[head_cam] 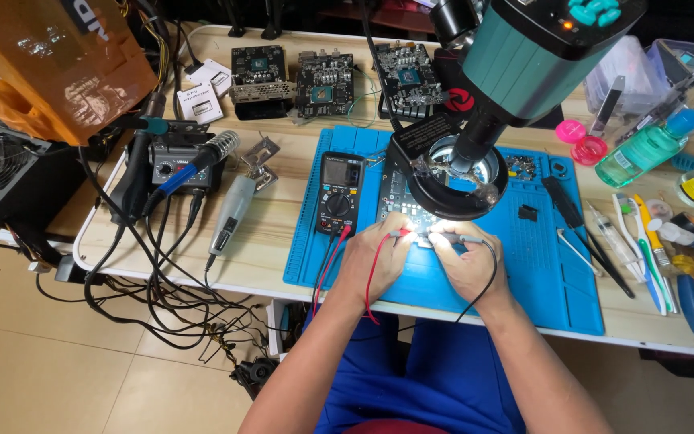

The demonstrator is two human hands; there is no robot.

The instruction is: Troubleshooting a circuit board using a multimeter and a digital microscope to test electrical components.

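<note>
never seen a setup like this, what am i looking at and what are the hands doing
This is one view from a camera on the person's head, looking down at a workbench. The big teal microscope with a ring light hangs over a circuit board on a blue mat. The left hand holds a red-wired test probe, the right hand a black-wired probe, both tips at the board. Their wires run to the multimeter. To the left lies a soldering station; tweezers and brushes lie right.

Electronics repair workshop, blue silicone work mat (556, 297) on a pale tabletop (259, 241), microscope with ring light (475, 153) overhead, digital multimeter (340, 193), soldering station (172, 161), bare graphics boards (324, 83) along the back edge, tangled cables (162, 305) below
</note>
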